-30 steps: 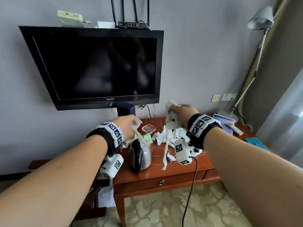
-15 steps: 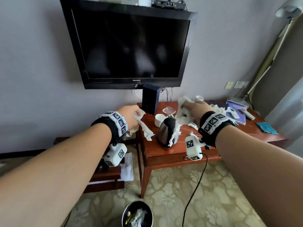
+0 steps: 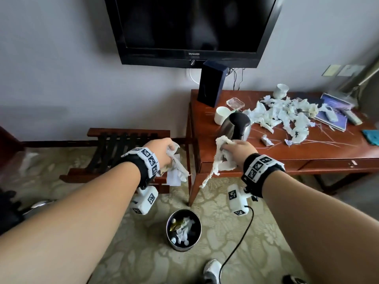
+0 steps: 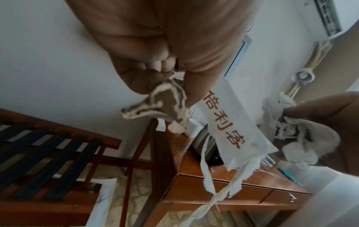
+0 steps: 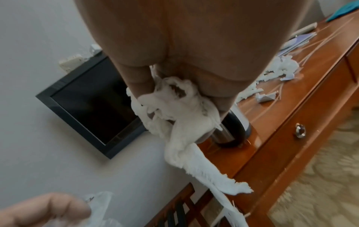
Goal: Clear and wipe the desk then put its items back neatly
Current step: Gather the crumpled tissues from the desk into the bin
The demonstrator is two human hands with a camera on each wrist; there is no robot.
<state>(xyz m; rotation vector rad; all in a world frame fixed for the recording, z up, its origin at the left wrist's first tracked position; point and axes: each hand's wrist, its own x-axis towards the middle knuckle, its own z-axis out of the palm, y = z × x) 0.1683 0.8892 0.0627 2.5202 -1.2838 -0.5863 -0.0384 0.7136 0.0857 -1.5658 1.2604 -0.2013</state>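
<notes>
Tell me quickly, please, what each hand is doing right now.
Left hand: grips torn tissue scraps and a white printed packet.
Right hand: grips a wad of torn tissue.

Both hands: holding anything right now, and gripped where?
Left hand pinches a torn white wrapper by its top end. Right hand clutches a tissue wad at its bunched top; tails dangle.

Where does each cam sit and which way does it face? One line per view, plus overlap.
Head: on the head, looking forward and down at the brown wooden desk and round metal bin; both forearms show.
Left wrist: under the left hand, facing the desk corner; fingers pinch a white printed sachet.
Right wrist: under the right hand, facing the wall; fingers grip torn white tissue.
Shared: the steel electric kettle shows in the head and right wrist views.
</notes>
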